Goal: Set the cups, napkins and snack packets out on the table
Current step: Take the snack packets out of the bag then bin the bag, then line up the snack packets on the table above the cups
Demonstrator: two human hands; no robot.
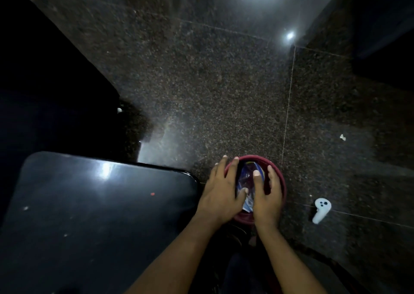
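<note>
Both forearms are bare to the frame edge, with no sleeve showing. The left hand [220, 193] and right hand [267, 198] show short, pale fingernails.
</note>
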